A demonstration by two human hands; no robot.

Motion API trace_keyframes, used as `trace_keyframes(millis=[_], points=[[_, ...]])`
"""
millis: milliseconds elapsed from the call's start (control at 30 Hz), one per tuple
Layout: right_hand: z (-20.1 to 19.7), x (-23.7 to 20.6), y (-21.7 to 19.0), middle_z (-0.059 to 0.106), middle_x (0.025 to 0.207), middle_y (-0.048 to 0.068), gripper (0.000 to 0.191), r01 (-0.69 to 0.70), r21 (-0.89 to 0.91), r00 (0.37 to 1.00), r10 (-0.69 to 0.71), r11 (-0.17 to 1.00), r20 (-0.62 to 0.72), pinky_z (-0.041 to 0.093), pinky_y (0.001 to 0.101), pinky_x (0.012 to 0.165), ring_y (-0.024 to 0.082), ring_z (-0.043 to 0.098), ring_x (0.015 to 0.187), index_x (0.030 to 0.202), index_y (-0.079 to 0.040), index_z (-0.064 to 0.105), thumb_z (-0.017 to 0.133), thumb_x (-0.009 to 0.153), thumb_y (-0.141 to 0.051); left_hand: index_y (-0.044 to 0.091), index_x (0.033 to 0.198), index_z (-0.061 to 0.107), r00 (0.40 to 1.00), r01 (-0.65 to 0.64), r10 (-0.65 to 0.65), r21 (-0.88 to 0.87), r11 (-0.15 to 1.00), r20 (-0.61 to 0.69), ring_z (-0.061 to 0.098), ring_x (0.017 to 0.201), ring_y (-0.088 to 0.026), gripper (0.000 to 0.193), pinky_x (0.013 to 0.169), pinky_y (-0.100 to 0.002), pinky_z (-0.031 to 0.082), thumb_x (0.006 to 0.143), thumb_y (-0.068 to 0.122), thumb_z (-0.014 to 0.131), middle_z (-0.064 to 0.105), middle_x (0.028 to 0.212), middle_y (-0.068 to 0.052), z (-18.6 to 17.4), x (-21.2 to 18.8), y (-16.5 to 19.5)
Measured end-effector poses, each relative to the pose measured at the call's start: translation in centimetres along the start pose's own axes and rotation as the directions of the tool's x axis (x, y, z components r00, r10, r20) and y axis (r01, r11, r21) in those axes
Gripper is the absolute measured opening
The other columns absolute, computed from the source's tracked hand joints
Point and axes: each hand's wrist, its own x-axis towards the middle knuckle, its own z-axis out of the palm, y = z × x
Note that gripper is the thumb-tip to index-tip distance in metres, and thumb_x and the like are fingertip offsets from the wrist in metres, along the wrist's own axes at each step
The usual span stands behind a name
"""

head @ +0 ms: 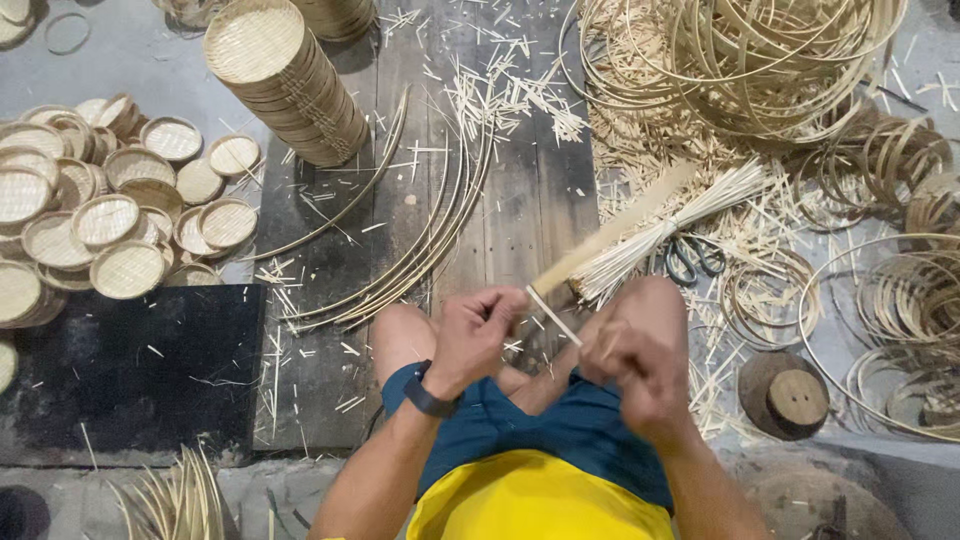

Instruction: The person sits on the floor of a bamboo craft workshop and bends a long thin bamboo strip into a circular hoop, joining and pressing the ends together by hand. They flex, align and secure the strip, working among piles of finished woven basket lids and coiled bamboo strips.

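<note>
While person sits on floor, left hand (478,335) pinches near end of flat bamboo strip (612,232) above knees; right hand (640,362) closed around thin bamboo splint (553,315). Strip likely light, springy, splintery; best gripped near end.

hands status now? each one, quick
Left hand: closed on the bamboo strip.
Right hand: closed on a thin bamboo sliver.
</note>
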Motion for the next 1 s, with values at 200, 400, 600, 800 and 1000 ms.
trace_keyframes(millis=[200,400,600,800,1000], points=[[-1.7,4.0,8.3,0.055,0.08,0.0,0.008,-0.335,0.77,0.836,0.548,0.543,-0.023,0.045,0.0272,0.07,0.01,0.053,0.068,0.108,-0.006,0.055,0.051,0.101,-0.005,-0.003,0.106,0.074,0.883,0.028,-0.005,-0.043,0.999,0.469,0.053,0.071,-0.003,0.018,0.061,-0.022,0.045,0.106,0.013,0.064,0.063,0.076,0.003,1.2,-2.9,2.1],[0.2,7.7,7.6,0.06,0.079,-0.001,0.016,-0.441,0.612,0.89,0.23,0.657,0.394,0.036,0.0215,0.057,0.003,0.045,0.062,0.102,0.0,0.066,0.063,0.11,-0.013,-0.004,0.111,0.072,0.922,0.013,0.0,-0.032,0.999,0.387,0.063,0.074,-0.004,0.016,0.064,-0.023,0.052,0.1,0.006,0.066,0.07,0.084,0.0,2.9,-3.3,2.4],[-0.3,7.2,-0.8,0.074,0.091,0.006,0.032,-0.099,-0.503,0.943,0.242,0.859,0.228,0.053,0.0308,0.061,0.014,0.068,0.076,0.108,-0.003,0.073,0.061,0.079,0.0,-0.002,0.106,0.078,0.989,-0.091,0.062,0.229,0.969,0.131,0.057,0.063,-0.005,0.014,0.054,-0.024,0.045,0.096,0.003,0.069,0.07,0.072,-0.004,0.2,-1.1,2.1],[0.2,6.4,-3.9,0.073,0.095,0.012,0.012,0.15,-0.75,0.966,0.065,0.644,0.249,0.051,0.0363,0.059,0.028,0.069,0.071,0.097,-0.007,0.073,0.075,0.085,-0.008,-0.002,0.098,0.076,0.953,-0.262,0.198,0.297,0.918,0.23,0.061,0.064,-0.006,0.012,0.058,-0.025,0.049,0.094,0.0,0.065,0.069,0.073,-0.004,1.5,-0.4,-0.3],[0.5,4.0,-3.5,0.07,0.083,0.01,0.007,0.08,-0.295,0.983,-0.026,0.952,0.182,0.049,0.0319,0.06,0.022,0.067,0.072,0.097,-0.002,0.068,0.062,0.095,-0.004,-0.002,0.101,0.078,0.998,-0.016,0.025,0.156,0.988,-0.061,0.051,0.06,-0.005,0.018,0.052,-0.023,0.041,0.102,0.013,0.067,0.062,0.066,0.003,0.1,0.3,0.3]])
